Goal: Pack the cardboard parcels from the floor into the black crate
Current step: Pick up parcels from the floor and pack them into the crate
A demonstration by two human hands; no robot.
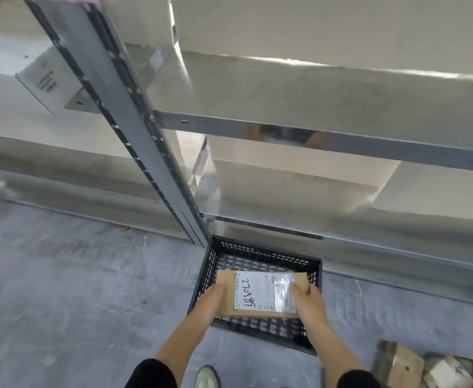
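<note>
A flat cardboard parcel (pixel 227 295) with a white shipping label (pixel 260 292) hangs over the black perforated crate (pixel 260 254) on the grey floor. My left hand (pixel 210 302) grips the parcel's left edge and my right hand (pixel 309 301) grips its right edge. The parcel sits level, inside the crate's rim as seen from above; whether it touches the crate's bottom I cannot tell. More cardboard parcels (pixel 406 365) lie on the floor at the bottom right.
A tall metal shelving rack (pixel 134 127) stands right behind the crate, its upright post meeting the floor at the crate's far left corner. A low shelf rail (pixel 341 144) crosses above. My shoe (pixel 206 376) is near the crate's front edge.
</note>
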